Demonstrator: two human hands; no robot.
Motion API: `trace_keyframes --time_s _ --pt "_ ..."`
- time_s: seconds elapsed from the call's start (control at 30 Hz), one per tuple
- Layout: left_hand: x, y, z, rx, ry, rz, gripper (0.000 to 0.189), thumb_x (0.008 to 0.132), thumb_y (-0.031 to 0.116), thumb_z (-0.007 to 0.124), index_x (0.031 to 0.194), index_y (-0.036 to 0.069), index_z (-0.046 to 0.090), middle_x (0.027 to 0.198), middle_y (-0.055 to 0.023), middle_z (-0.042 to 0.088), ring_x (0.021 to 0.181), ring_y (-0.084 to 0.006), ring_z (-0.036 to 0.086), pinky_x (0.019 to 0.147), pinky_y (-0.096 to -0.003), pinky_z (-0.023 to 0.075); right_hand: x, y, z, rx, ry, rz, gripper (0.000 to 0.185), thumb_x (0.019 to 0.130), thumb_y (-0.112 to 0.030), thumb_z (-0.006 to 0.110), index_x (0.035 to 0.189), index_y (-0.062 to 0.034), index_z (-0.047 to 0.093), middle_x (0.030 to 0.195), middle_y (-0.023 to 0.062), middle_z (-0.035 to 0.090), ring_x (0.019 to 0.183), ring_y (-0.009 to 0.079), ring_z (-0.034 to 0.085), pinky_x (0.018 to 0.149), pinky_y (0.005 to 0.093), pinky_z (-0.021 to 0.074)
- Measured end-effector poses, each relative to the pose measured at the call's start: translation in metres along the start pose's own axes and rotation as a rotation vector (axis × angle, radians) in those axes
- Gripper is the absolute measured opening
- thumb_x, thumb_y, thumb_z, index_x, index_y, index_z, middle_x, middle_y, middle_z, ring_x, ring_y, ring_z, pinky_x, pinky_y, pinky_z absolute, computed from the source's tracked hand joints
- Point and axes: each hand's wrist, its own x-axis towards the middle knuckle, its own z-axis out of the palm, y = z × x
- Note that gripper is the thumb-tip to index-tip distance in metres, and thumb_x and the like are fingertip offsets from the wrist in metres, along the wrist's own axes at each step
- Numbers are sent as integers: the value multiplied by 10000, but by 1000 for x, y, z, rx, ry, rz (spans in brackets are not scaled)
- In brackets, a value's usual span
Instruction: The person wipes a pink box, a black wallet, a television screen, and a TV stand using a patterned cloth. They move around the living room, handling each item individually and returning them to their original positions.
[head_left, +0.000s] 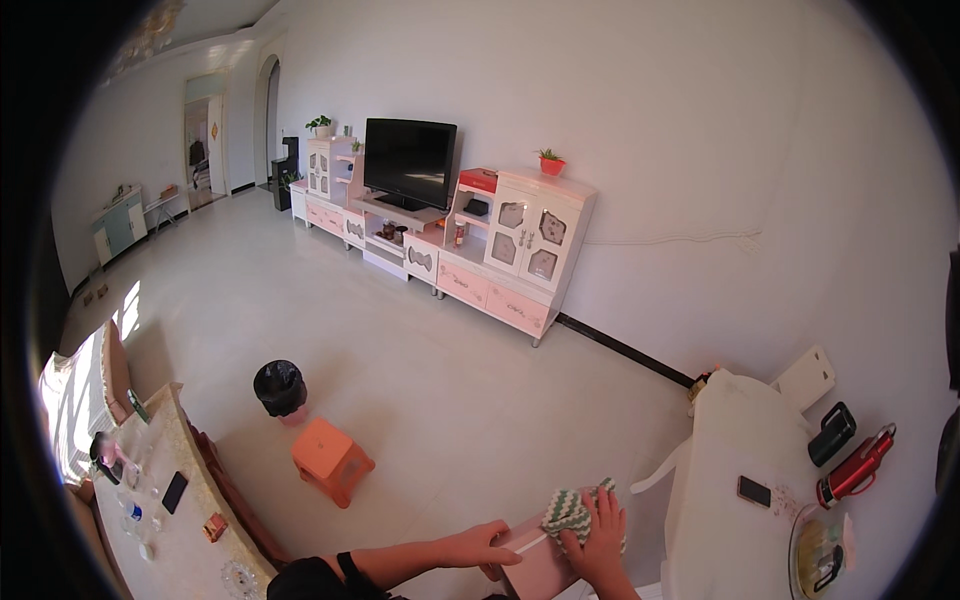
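Note:
At the bottom centre is a pink box-like piece (534, 568) with a pale edge, perhaps a drawer; its lower part is cut off by the frame. My left hand (489, 546) grips its left side, thumb over the near edge. On its far right part lies a crumpled cloth (565, 513) with green and white zigzag stripes. My right hand (600, 534) holds the cloth against the pink surface, fingers spread over it.
A white table (705, 480) at right bears a phone (754, 491), a dark mug (832, 435) and a red thermos (856, 466). An orange stool (327, 450) and a black-lined bin (280, 388) stand left. A cluttered low table (187, 525) is lower left; a TV cabinet (480, 281) lines the wall.

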Motion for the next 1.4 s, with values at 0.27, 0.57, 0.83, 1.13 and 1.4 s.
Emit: trace_keyframes --time_s 0.27,0.57,0.83,1.13,1.4 --pt "61 53 -53 45 170 85 584 722 316 622 1094 -54 366 973 -160 518 748 -206 611 635 -282 518 94 39 27 63 -120 -428 623 706 -439 603 1198 -78 479 1308 116 397 1217 328 335 998 545 154" --pt "99 73 -100 -39 249 28 601 737 363 612 1091 -59 371 952 -162 521 700 -212 616 628 -276 500 193 94 60 216 -48 -280 649 725 -378 602 1216 3 414 1301 181 370 1185 388 336 960 533 222" --pt "120 72 -164 -152 350 214 526 758 256 595 1128 -31 356 958 -145 523 694 -209 620 632 -271 517 258 64 98 178 -253 -707 590 721 -439 601 1210 -129 487 1272 77 436 1187 275 374 983 532 187" --pt "144 111 -279 -138 363 216 549 764 297 609 1128 -38 371 979 -158 513 707 -220 613 654 -295 502 389 106 146 610 -257 77 520 771 -286 630 1188 -27 460 1030 94 572 915 200 564 781 275 439" --pt "140 110 -371 -386 378 204 504 772 275 565 1128 -41 397 1002 -157 523 764 -249 598 663 -346 506 448 118 211 1353 -480 645 400 901 -341 455 1124 -13 500 980 55 580 899 157 560 773 304 463"
